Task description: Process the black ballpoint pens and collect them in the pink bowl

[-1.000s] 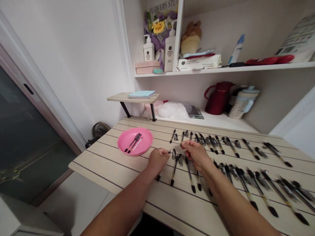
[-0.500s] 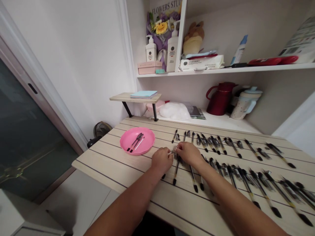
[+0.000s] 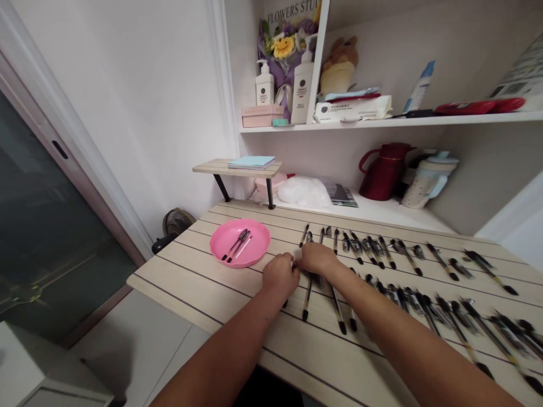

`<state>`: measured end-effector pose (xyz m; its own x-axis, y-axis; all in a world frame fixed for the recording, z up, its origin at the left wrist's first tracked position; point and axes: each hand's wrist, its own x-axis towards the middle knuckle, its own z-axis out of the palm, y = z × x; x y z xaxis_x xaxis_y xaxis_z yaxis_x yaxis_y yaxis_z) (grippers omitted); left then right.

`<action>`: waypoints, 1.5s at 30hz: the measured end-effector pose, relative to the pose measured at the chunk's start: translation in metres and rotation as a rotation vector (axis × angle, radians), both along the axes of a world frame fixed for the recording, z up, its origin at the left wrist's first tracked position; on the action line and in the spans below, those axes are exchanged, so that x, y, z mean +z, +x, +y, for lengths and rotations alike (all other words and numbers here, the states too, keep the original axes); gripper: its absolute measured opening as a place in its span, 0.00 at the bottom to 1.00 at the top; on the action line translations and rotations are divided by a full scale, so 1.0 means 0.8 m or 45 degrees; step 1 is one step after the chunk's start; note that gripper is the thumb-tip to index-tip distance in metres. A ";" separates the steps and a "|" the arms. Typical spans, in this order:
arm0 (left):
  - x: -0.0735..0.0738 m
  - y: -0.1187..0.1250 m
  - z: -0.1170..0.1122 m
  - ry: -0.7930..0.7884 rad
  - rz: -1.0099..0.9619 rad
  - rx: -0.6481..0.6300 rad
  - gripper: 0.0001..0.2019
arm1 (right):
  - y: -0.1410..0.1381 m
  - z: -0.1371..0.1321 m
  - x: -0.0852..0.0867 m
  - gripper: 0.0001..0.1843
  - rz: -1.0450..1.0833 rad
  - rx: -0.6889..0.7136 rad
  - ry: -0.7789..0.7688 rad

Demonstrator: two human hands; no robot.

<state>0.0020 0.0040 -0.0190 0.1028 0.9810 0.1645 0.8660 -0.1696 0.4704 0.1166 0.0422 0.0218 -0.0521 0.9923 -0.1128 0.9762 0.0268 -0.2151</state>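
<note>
My left hand [image 3: 280,276] is closed above the table with its fingers curled, and a small dark bit of what looks like a pen [image 3: 293,264] shows at its fingertips. Right against it, my right hand [image 3: 316,259] is closed too, fingers pinched and pointing at the left; what they grip is mostly hidden. Under and beside the hands lie black pens [image 3: 307,302] with yellowish bands, and clear-and-black caps. To the left stands a pink scalloped dish [image 3: 259,242] with two dark pens [image 3: 235,249] and a thin white stick [image 3: 243,247] inside.
Two rows of black pens and caps [image 3: 407,257] spread across the right of the wooden table [image 3: 182,271]. A small riser [image 3: 207,167] with blue paper stands at the back left. Behind are a red jug [image 3: 382,175], a pale tumbler [image 3: 428,181] and a loaded shelf [image 3: 360,125].
My right hand has turned and closed in, its fingers now lower and nearer to my left hand. The left hand has stayed nearly in place. The view has shifted slightly.
</note>
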 end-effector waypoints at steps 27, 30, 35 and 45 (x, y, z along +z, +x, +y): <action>0.003 0.003 -0.002 0.038 -0.061 -0.071 0.15 | 0.087 -0.097 0.003 0.17 0.277 -0.072 0.107; 0.002 0.001 -0.003 0.091 -0.094 -0.069 0.15 | 0.087 -0.099 -0.006 0.18 0.290 -0.082 0.148; 0.004 -0.006 -0.001 0.224 -0.183 -0.020 0.13 | 0.085 -0.102 -0.018 0.17 0.243 -0.063 0.232; 0.039 -0.029 0.012 0.258 -0.335 0.094 0.14 | 0.086 -0.102 -0.026 0.18 0.231 -0.022 0.303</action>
<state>-0.0213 0.0138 0.0123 -0.0391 0.9290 0.3681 0.7327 -0.2238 0.6427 0.1854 -0.0396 0.0013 -0.0326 0.9906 0.1325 0.9230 0.0807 -0.3761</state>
